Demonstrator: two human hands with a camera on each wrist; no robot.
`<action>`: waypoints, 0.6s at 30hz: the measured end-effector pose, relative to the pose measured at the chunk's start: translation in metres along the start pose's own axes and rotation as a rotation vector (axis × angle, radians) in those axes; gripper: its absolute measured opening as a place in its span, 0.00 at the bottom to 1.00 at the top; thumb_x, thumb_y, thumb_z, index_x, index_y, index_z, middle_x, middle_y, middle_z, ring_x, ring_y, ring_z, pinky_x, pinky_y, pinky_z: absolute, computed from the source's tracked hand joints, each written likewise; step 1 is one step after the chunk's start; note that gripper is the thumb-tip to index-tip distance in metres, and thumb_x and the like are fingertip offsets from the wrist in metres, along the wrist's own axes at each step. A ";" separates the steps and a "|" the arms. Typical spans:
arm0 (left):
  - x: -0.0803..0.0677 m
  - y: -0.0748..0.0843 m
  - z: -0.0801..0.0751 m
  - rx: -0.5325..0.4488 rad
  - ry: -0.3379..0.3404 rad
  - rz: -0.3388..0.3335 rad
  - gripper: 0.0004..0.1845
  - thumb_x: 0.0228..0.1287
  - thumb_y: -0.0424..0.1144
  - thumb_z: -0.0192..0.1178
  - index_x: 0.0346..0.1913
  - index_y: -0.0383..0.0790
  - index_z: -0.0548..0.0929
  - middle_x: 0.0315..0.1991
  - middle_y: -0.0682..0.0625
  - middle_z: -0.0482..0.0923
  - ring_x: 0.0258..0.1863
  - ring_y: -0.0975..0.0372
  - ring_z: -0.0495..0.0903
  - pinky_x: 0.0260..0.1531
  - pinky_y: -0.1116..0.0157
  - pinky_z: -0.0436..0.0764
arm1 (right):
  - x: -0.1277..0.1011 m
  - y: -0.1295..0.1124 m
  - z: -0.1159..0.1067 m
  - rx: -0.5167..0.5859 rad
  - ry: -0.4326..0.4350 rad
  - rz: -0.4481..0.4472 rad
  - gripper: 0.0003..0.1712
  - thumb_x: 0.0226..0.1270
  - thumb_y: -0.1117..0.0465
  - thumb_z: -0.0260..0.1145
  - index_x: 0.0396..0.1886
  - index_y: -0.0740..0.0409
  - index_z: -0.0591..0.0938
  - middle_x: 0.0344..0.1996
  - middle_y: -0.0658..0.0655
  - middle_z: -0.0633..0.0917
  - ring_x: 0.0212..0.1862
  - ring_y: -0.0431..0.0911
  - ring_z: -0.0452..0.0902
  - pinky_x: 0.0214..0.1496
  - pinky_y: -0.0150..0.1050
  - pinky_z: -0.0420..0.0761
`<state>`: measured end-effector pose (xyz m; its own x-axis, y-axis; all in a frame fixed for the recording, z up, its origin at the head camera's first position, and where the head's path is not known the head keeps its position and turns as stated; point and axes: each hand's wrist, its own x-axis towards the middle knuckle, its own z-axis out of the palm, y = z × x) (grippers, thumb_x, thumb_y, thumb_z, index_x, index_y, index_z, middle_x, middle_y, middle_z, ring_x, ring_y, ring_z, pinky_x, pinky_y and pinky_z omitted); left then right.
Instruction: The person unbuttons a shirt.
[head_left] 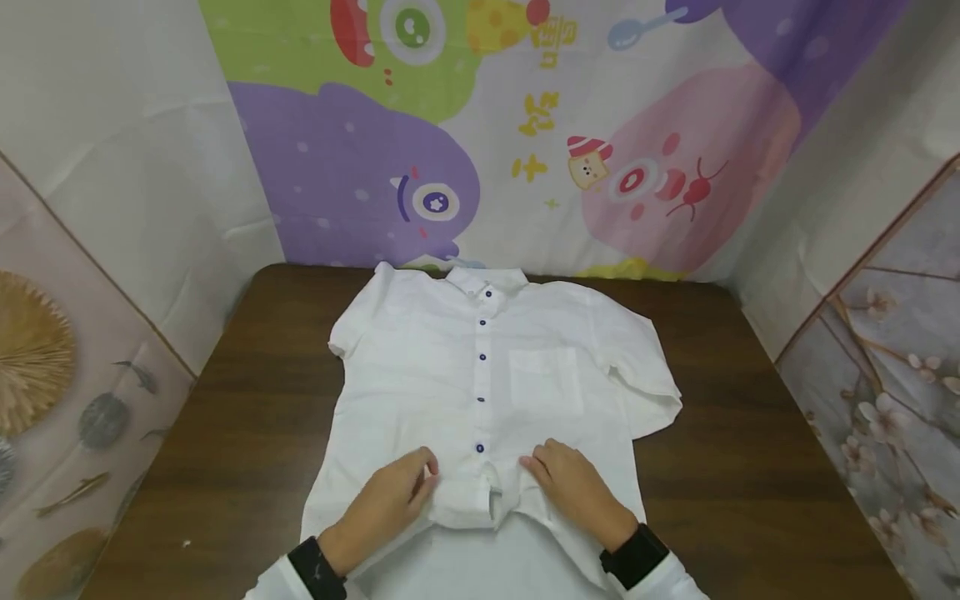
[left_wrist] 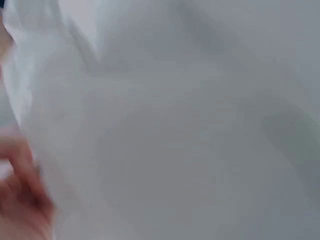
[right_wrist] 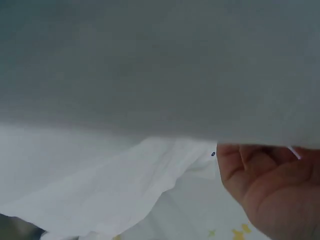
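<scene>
Head view: white shirt (head_left: 442, 375) lies front up on the brown table (head_left: 735, 417), collar (head_left: 487, 282) at the far edge, lower end toward me. Buttons (head_left: 482, 357) run down the middle, roughly in line with my body. My reading: laid this way so both sides of the front come equally within reach, one for each hand.

Left hand (head_left: 384, 500) and right hand (head_left: 576, 492) sit low on the shirt front, either side of the button line, well apart. Front cloth is raised and bunched between them; the back panel (head_left: 487, 567) shows underneath, nearer me. Likely held at two spots so the front lifts off the back without swinging to one side.

Grip: narrow on both sides, neither hand spread. My left pinches shirt cloth, fingers bent, thumb close to the forefinger. My right has fingers curled over the cloth, thumb mostly hidden; how much is gathered inside I can't tell.

Left wrist view: blurred, mostly pale cloth, my bent fingers at its edge. Right wrist view: shaded cloth hangs across the upper part, my curled fingers just under its border.

Far sleeves spread outward, untouched; probably the table's friction and their own weight keep them flat.
</scene>
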<state>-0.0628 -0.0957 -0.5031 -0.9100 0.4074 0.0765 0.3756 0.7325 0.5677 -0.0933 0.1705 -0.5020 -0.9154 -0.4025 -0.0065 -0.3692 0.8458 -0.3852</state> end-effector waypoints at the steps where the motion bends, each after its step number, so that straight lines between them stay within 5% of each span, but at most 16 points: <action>1: 0.001 0.004 0.002 -0.033 -0.028 0.038 0.03 0.63 0.37 0.58 0.37 0.45 0.74 0.21 0.60 0.67 0.19 0.72 0.63 0.19 0.74 0.68 | 0.004 0.001 0.001 -0.003 0.037 0.002 0.16 0.69 0.52 0.55 0.22 0.53 0.75 0.19 0.46 0.68 0.22 0.38 0.61 0.25 0.32 0.64; 5: 0.006 0.008 0.009 0.060 -0.176 0.128 0.14 0.59 0.45 0.62 0.44 0.44 0.74 0.31 0.57 0.74 0.29 0.70 0.71 0.30 0.72 0.74 | 0.020 0.003 0.003 -0.119 0.147 -0.034 0.11 0.62 0.57 0.64 0.23 0.55 0.75 0.20 0.48 0.68 0.24 0.40 0.62 0.27 0.32 0.64; 8: 0.009 0.003 0.015 0.215 -0.202 0.129 0.27 0.52 0.49 0.67 0.52 0.43 0.71 0.45 0.53 0.72 0.42 0.64 0.71 0.42 0.66 0.75 | 0.025 0.001 0.002 -0.175 0.196 -0.118 0.09 0.57 0.63 0.67 0.26 0.56 0.73 0.22 0.49 0.67 0.24 0.40 0.62 0.27 0.32 0.66; 10: 0.010 -0.001 0.019 0.257 -0.180 0.127 0.29 0.51 0.48 0.68 0.55 0.42 0.71 0.47 0.52 0.71 0.43 0.62 0.71 0.42 0.65 0.75 | 0.023 -0.004 -0.001 -0.155 0.169 -0.207 0.11 0.55 0.63 0.69 0.29 0.55 0.73 0.24 0.49 0.69 0.26 0.40 0.64 0.28 0.32 0.68; 13: 0.013 -0.006 0.022 0.254 -0.102 0.111 0.20 0.53 0.40 0.67 0.49 0.44 0.74 0.41 0.54 0.72 0.37 0.64 0.71 0.36 0.67 0.75 | 0.016 -0.011 -0.005 -0.170 -0.007 -0.284 0.17 0.53 0.51 0.71 0.35 0.53 0.74 0.29 0.47 0.71 0.32 0.39 0.64 0.32 0.32 0.68; 15: 0.017 -0.008 0.018 0.210 -0.053 0.071 0.12 0.55 0.35 0.65 0.42 0.44 0.77 0.34 0.56 0.74 0.31 0.67 0.70 0.31 0.69 0.74 | 0.011 -0.012 -0.005 -0.227 -0.106 -0.291 0.19 0.52 0.49 0.71 0.37 0.52 0.74 0.32 0.48 0.71 0.34 0.40 0.63 0.34 0.33 0.66; 18: 0.024 -0.008 0.003 0.072 -0.014 -0.023 0.03 0.59 0.33 0.61 0.36 0.43 0.80 0.28 0.57 0.76 0.26 0.70 0.71 0.27 0.71 0.74 | 0.008 -0.008 -0.003 -0.308 -0.110 -0.276 0.14 0.55 0.53 0.69 0.36 0.51 0.74 0.33 0.48 0.71 0.34 0.41 0.62 0.34 0.34 0.63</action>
<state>-0.0871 -0.0898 -0.5084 -0.9163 0.3970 0.0523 0.3666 0.7792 0.5083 -0.0981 0.1616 -0.4960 -0.7591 -0.6492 -0.0469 -0.6438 0.7595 -0.0927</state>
